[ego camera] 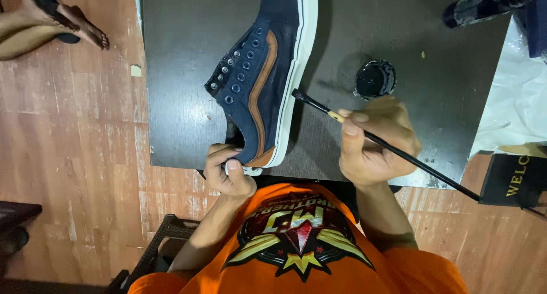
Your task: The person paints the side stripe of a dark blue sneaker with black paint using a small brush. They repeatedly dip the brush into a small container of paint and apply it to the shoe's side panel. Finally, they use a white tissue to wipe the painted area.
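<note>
A navy blue sneaker [268, 66] with a brown side stripe, a white sole and no laces lies on its side on a dark table [182, 60]. My left hand [227, 171] grips its heel at the table's near edge. My right hand [376, 140] holds a thin black paintbrush [399, 151]. The brush tip points at the white sole and sits just beside it. A small round pot of black paint [375, 79] stands open on the table just beyond my right hand.
A black bottle [484, 3] lies at the table's far right. White plastic sheeting [513, 100] and a black mat [515, 180] sit to the right. Another person's bare feet [62, 20] rest on the wooden floor at the far left.
</note>
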